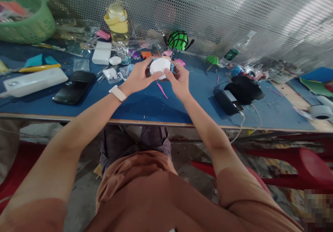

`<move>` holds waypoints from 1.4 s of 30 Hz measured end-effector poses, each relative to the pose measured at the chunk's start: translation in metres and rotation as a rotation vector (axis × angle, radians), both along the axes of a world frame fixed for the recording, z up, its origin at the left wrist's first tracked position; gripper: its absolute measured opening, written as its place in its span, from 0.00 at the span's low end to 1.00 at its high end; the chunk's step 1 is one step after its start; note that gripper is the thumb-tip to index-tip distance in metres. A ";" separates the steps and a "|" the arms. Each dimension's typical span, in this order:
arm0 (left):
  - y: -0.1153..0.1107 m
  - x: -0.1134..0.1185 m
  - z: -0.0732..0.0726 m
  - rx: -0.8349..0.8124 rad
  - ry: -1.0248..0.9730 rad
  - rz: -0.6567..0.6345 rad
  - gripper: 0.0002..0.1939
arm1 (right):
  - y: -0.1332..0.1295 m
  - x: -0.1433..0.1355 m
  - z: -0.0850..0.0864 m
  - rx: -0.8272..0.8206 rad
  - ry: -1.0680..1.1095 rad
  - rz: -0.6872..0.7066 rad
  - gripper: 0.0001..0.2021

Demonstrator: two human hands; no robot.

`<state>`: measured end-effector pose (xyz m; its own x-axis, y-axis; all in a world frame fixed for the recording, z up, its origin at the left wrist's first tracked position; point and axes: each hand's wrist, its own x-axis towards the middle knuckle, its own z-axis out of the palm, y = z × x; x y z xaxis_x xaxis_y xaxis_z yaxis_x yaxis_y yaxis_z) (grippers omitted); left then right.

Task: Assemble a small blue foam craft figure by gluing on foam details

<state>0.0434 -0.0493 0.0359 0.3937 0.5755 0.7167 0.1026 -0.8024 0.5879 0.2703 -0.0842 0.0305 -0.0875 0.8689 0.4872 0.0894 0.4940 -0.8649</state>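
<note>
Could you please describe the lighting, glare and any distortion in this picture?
Head view throughout: pale glare streaks the grey perforated metal screen at upper right; soft shadows darken the flat blue tabletop; the held white oval object shows little detail; the left arm looks stretched, probably wide-angle distortion.

- A modest craft workshop, by the look of it.
- A long blue tabletop point(145, 108) carries clear plastic wrappers point(81, 65), a slim pink tool point(162, 90) and a green-and-black figure point(178, 41).
- A perforated metal screen point(145, 1) stands behind it.
- Red plastic seats point(312, 166) stand on a littered grey floor point(82, 183).
</note>
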 end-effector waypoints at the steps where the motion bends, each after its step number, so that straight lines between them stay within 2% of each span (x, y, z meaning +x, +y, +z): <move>1: 0.000 0.000 0.001 -0.013 0.001 -0.019 0.43 | 0.000 0.000 0.000 -0.002 0.007 -0.002 0.44; 4: -0.001 -0.001 0.001 -0.036 -0.001 -0.055 0.43 | 0.000 -0.001 0.001 -0.011 0.020 -0.008 0.44; 11: -0.003 -0.002 0.002 -0.027 0.001 -0.046 0.42 | -0.001 -0.002 0.002 0.007 -0.026 -0.012 0.46; 15: -0.007 -0.003 0.005 -0.037 0.086 0.041 0.46 | 0.003 0.002 -0.004 0.086 -0.115 -0.051 0.47; 19: -0.008 -0.004 0.007 -0.014 0.143 0.107 0.46 | 0.006 0.005 -0.007 0.131 -0.195 -0.097 0.45; 27: -0.008 -0.003 0.006 0.002 0.170 0.121 0.42 | 0.000 0.003 -0.001 0.162 -0.253 -0.110 0.43; 33: -0.007 -0.001 0.007 -0.033 0.156 0.179 0.33 | -0.002 0.000 0.001 0.106 -0.185 -0.058 0.47; 42: -0.002 0.001 0.004 -0.119 0.063 0.115 0.41 | 0.007 0.009 -0.004 0.115 -0.179 -0.048 0.40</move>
